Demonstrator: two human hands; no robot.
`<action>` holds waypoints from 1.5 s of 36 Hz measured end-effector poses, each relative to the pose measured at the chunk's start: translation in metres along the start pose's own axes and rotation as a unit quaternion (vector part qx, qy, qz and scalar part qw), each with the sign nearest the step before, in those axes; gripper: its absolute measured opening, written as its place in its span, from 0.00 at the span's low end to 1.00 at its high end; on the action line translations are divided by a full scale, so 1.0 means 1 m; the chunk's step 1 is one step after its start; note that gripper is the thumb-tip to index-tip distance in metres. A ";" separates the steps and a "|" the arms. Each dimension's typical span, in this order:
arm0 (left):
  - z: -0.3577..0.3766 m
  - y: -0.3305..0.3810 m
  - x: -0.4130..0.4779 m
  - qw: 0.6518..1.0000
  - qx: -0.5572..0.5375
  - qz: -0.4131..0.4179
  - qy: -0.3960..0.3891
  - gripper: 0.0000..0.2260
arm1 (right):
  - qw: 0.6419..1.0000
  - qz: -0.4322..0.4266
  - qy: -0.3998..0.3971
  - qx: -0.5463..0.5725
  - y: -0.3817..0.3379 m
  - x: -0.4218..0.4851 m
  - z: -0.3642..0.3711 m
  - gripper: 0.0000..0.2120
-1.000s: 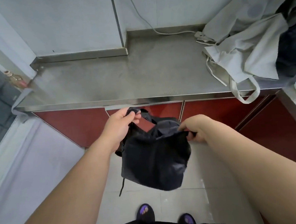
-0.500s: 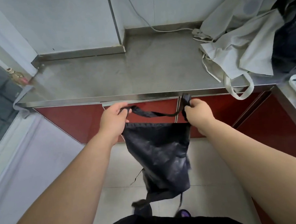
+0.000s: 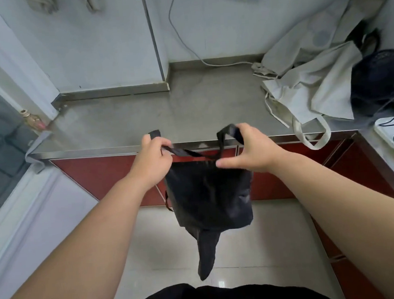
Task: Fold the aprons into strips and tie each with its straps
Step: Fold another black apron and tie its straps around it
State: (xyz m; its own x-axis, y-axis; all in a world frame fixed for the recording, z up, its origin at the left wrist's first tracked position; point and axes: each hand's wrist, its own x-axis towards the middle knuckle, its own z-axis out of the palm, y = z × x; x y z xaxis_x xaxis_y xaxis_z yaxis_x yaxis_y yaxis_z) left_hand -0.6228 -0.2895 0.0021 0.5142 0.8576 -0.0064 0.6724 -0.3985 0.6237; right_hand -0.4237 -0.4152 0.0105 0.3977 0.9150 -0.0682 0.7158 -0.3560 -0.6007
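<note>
A black apron (image 3: 209,195) hangs in the air in front of the steel counter (image 3: 142,120), its lower end drooping toward the floor. My left hand (image 3: 153,158) grips the apron's left top corner, with a strap end poking up above the fist. My right hand (image 3: 253,149) holds the right top corner, a loop of black strap (image 3: 227,133) arching over its fingers. The neck strap sags between the two hands. A pile of pale grey aprons (image 3: 310,80) lies on the counter at the right, straps hanging over the edge.
Red cabinet doors (image 3: 95,175) run below the counter. A black fan (image 3: 380,80) stands at the far right beside a white appliance (image 3: 393,131) with a cable. A small bottle (image 3: 32,119) sits at the counter's left end. A cable runs along the back wall.
Both hands have lifted the black apron up to the counter's edge and spread its top apart. The crumpled cloth has dropped open and now hangs long.
</note>
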 end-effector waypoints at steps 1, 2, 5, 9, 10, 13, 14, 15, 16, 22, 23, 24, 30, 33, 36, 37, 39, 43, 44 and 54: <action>-0.002 0.002 0.000 0.999 0.036 -0.001 -0.029 0.17 | 0.992 0.004 -0.051 -0.112 0.002 0.002 0.000 0.39; -0.004 0.004 -0.001 0.996 0.076 0.002 -0.057 0.22 | 0.973 0.012 -0.082 -0.216 0.003 0.003 0.001 0.38; -0.010 0.013 -0.002 0.988 0.135 0.025 -0.075 0.31 | 0.942 0.026 -0.086 -0.322 0.005 0.009 -0.001 0.22; -0.009 0.013 0.002 0.990 0.131 0.038 -0.027 0.32 | 0.971 0.029 -0.006 -0.236 0.000 0.015 0.003 0.11; -0.006 0.012 0.002 0.991 0.128 0.043 -0.015 0.31 | 0.973 0.023 0.028 -0.226 -0.002 0.015 0.003 0.10; 0.001 0.008 0.001 0.993 0.106 0.040 0.017 0.29 | 0.974 -0.023 0.102 -0.201 -0.013 0.014 0.002 0.08; 0.003 0.007 0.001 0.995 0.088 0.036 0.031 0.28 | 0.980 -0.037 0.113 -0.157 -0.017 0.013 0.001 0.07; 0.005 0.007 0.001 0.996 0.067 0.033 0.045 0.27 | 0.987 -0.046 0.117 -0.099 -0.021 0.012 -0.002 0.07; 0.007 0.008 0.001 0.997 0.047 0.031 0.057 0.26 | 0.992 -0.048 0.113 -0.036 -0.025 0.010 -0.004 0.07; 0.017 0.015 0.007 0.993 0.012 0.032 0.110 0.19 | 0.987 -0.024 0.111 0.116 -0.034 0.007 -0.014 0.10; 0.018 0.016 0.010 0.992 0.012 0.048 0.116 0.15 | 0.987 -0.022 0.111 0.114 -0.035 0.007 -0.015 0.10; 0.019 0.017 0.013 0.990 0.015 0.065 0.122 0.11 | 0.988 -0.024 0.109 0.106 -0.034 0.007 -0.017 0.12; 0.014 0.019 0.030 0.991 0.044 -0.003 0.122 0.07 | 0.985 -0.037 -0.025 -0.168 -0.020 0.011 -0.036 0.13; 0.007 0.024 0.033 0.992 0.066 -0.004 0.109 0.09 | 0.972 0.014 0.024 -0.234 -0.009 0.017 -0.039 0.04; 0.001 0.033 0.037 0.990 0.080 0.034 0.108 0.09 | 0.961 0.079 0.050 -0.262 -0.013 0.020 -0.043 0.02; -0.002 0.035 0.039 0.990 0.083 0.046 0.109 0.09 | 0.960 0.087 0.046 -0.261 -0.013 0.023 -0.044 0.02; -0.009 0.036 0.043 0.987 0.105 0.048 0.109 0.10 | 0.972 0.090 0.040 -0.216 -0.016 0.027 -0.044 0.02; -0.024 0.033 0.048 0.977 0.196 0.019 0.080 0.10 | 0.985 0.108 0.069 -0.117 -0.024 0.037 -0.042 0.03; -0.025 0.033 0.050 0.975 0.210 0.022 0.072 0.09 | 0.985 0.113 0.066 -0.115 -0.027 0.037 -0.042 0.03; -0.047 0.055 0.050 0.955 -0.237 0.054 0.170 0.19 | 0.927 0.107 0.163 0.321 -0.066 0.046 -0.057 0.14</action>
State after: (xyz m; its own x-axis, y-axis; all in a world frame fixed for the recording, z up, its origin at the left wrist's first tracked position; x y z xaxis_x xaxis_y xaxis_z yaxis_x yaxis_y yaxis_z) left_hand -0.5855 -0.2530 0.0729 0.3105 0.9082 0.2806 0.2678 -0.3668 0.8909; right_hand -0.4199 -0.3601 0.0927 0.7179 0.6936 -0.0594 0.1526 -0.2400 -0.9587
